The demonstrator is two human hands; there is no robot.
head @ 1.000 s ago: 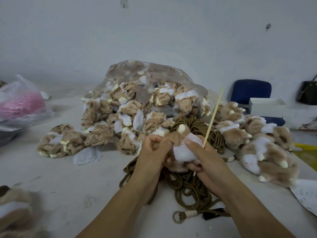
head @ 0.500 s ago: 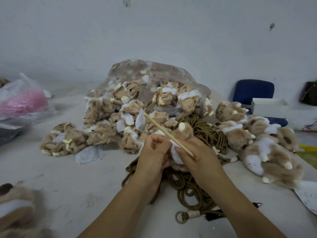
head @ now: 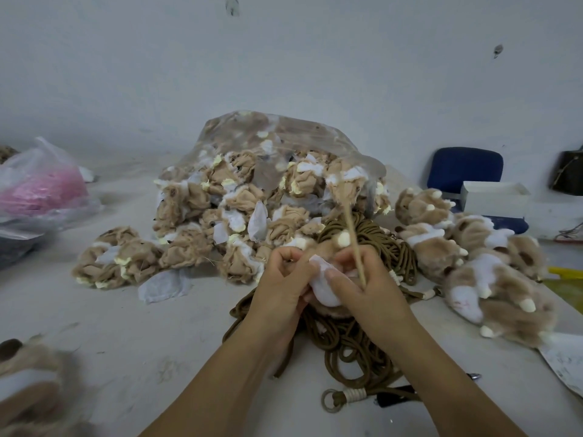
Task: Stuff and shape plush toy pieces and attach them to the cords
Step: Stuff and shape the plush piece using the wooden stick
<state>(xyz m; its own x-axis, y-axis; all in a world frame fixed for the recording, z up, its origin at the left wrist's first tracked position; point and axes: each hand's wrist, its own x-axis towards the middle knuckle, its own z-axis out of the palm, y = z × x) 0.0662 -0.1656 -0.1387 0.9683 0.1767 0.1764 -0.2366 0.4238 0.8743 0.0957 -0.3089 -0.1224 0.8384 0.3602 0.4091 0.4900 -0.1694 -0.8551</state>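
Observation:
A small tan and white plush piece (head: pixel 325 290) with a cream claw sits between both hands above a heap of brown cords (head: pixel 356 335). My left hand (head: pixel 280 291) grips its left side with curled fingers. My right hand (head: pixel 369 288) pinches the white part with the thumb and holds a thin wooden stick (head: pixel 353 241), which points up and slightly left. The stick's lower end is hidden behind my fingers.
A clear bag of unstuffed tan pieces (head: pixel 265 190) lies behind the hands, with more spilled to its left. Stuffed plush paws (head: pixel 492 279) lie at the right. A pink-filled bag (head: pixel 41 190) is at the far left, a blue chair (head: pixel 467 171) and white box (head: pixel 495 197) at the back right.
The stick swung in my right hand, from tilting up-right to lying far over to the left, and now stands nearly upright. Both hands kept hold of the plush piece.

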